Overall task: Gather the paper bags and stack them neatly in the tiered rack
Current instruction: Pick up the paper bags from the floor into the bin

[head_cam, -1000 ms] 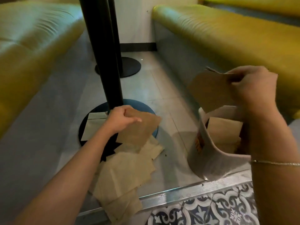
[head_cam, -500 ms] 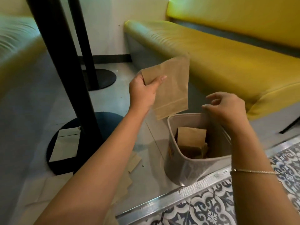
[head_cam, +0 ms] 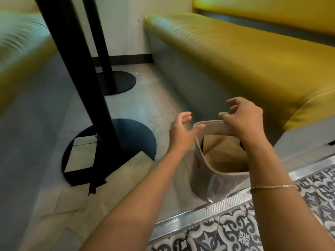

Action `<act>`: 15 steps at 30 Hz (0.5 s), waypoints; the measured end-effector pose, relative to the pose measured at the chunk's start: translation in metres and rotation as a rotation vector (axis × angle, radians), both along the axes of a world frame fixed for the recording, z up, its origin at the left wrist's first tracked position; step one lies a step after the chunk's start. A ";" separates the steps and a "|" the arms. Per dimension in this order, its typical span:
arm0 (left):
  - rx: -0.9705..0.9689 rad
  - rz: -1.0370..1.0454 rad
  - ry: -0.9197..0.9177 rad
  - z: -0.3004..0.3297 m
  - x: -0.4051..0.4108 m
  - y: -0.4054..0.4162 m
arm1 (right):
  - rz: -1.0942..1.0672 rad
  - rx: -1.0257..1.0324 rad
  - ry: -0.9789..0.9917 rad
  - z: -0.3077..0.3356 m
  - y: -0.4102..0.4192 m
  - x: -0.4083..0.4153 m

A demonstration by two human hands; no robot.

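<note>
The floor [head_cam: 126,105] is made of pale grey tiles. A metal strip [head_cam: 208,211] separates it from patterned blue and white tiles [head_cam: 235,232] at the near side. On the grey part stand two round black bases [head_cam: 137,134] of table poles, one near and one farther back. Flat paper bags [head_cam: 126,171] lie loose on the floor, some overlapping the near base. A pale container [head_cam: 213,183] stands just beside the strip, with bags inside it.
</note>
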State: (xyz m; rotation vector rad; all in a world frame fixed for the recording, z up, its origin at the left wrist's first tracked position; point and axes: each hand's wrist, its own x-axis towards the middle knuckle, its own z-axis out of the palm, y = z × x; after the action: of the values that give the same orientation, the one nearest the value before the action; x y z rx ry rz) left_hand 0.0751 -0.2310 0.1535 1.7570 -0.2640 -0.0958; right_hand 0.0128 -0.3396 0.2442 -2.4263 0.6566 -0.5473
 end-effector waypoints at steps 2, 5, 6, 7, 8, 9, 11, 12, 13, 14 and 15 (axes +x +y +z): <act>-0.035 0.175 0.062 -0.024 0.002 0.030 | 0.110 0.004 0.064 -0.015 0.019 0.009; 0.099 0.309 0.249 -0.088 -0.001 0.087 | 0.350 -0.075 0.215 -0.045 0.053 0.018; 0.174 0.319 0.353 -0.113 -0.004 0.108 | 0.430 -0.117 0.287 -0.056 0.064 0.021; 0.289 0.314 0.460 -0.135 -0.009 0.129 | 0.501 -0.155 0.366 -0.069 0.074 0.022; 0.450 0.294 0.529 -0.156 -0.014 0.150 | 0.560 -0.188 0.439 -0.081 0.085 0.025; 0.663 0.266 0.569 -0.171 -0.023 0.170 | 0.609 -0.220 0.501 -0.094 0.095 0.026; 0.989 0.254 0.579 -0.195 -0.043 0.205 | 0.678 -0.268 0.593 -0.116 0.111 0.029; 1.052 0.272 0.595 -0.204 -0.054 0.220 | 0.702 -0.283 0.637 -0.125 0.117 0.029; 1.068 0.307 0.629 -0.209 -0.064 0.231 | 0.724 -0.297 0.681 -0.132 0.122 0.030; 1.067 0.335 0.655 -0.219 -0.070 0.241 | 0.744 -0.308 0.714 -0.138 0.127 0.030; 1.064 0.351 0.667 -0.224 -0.075 0.246 | 0.758 -0.313 0.735 -0.142 0.131 0.030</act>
State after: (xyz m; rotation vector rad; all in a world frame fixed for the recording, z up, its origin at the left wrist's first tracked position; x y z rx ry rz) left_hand 0.0005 0.0149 -0.0704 2.6447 0.7126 -0.6440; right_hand 0.0431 -0.2084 0.1018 -2.8882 -0.1477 0.6136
